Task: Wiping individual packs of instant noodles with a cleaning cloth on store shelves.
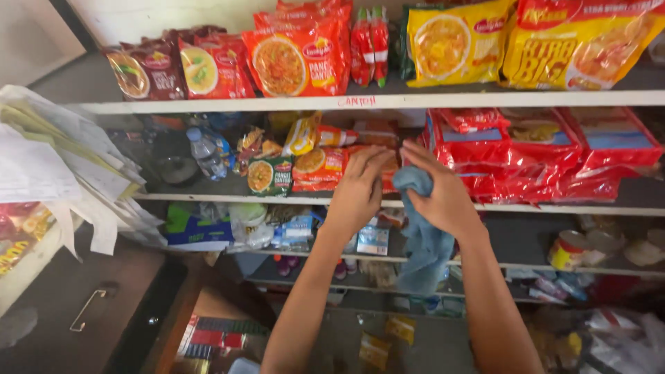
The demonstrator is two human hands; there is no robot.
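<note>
right hand (443, 197) bunches blue cloth (424, 235) before middle shelf (277, 198) | left hand (360, 190) fingers together, beside cloth, near noodle packets (318, 168) | cloth likely soft, light; grip upper wad

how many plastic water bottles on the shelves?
1: a clear water bottle lies tilted on the second shelf from the top, left of the left hand. More may be hidden behind the snack packets.
</note>
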